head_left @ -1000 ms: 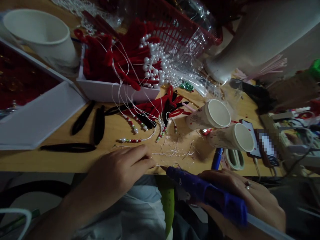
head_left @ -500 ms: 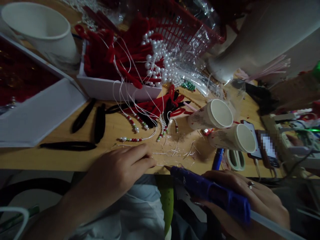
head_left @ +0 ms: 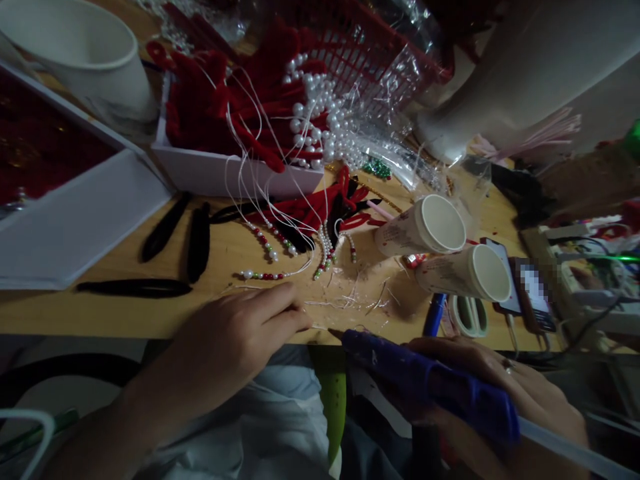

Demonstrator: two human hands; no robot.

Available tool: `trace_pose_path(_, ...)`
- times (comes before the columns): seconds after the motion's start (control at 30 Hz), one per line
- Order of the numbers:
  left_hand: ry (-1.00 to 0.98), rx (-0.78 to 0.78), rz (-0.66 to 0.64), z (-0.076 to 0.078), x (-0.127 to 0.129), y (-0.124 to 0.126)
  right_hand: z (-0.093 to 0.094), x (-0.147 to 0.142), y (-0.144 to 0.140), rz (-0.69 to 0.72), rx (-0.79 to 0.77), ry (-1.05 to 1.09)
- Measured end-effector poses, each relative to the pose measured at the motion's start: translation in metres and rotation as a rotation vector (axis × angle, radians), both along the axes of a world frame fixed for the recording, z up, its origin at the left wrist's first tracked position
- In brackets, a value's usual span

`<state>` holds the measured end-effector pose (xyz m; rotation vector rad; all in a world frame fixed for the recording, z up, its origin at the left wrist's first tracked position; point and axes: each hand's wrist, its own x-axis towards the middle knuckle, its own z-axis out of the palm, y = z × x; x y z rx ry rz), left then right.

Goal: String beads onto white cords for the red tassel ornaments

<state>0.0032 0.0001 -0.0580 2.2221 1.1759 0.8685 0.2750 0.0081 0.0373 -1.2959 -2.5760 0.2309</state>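
Item: my left hand, at the near edge of the wooden table, fingers pressed together, tips pinching something thin and pale at the table edge; what it is I cannot tell.

Item: my right hand, at 4 o'clock from the left, fingers wrapped around the blue plastic glue gun, a ring on one finger. The nozzle points to 9 o'clock and ends just beside my left fingertips.

Item: strings of red, green and white beads, at 12 o'clock from my left hand, near it.

Item: two white paper cups lying on their sides, at 12 o'clock from the gun.

Item: white tray of red felt and pearls, far side.
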Motion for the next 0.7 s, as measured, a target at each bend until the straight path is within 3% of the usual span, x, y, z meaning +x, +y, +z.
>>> trace_pose_path(0.1,0.0,-0.014,-0.005,0.0,0.0,0.0,-0.002,-0.003,0.0,0.045,-0.028,0.011)
trace_pose_path(0.23,-0.002,-0.011,-0.003,0.0,-0.001,-0.002,-0.001,-0.004,-0.002,-0.05,0.007,-0.007)
trace_pose_path(0.4,0.002,-0.029,0.006,0.001,-0.001,-0.002,-0.003,-0.005,0.002,0.04,-0.018,0.033)
trace_pose_path(0.6,-0.016,-0.013,-0.002,0.0,0.0,-0.001,-0.005,0.003,-0.001,-0.112,0.05,0.045)
trace_pose_path(0.7,-0.023,-0.049,-0.008,0.0,-0.001,-0.001,-0.007,0.005,-0.004,-0.106,0.044,0.056)
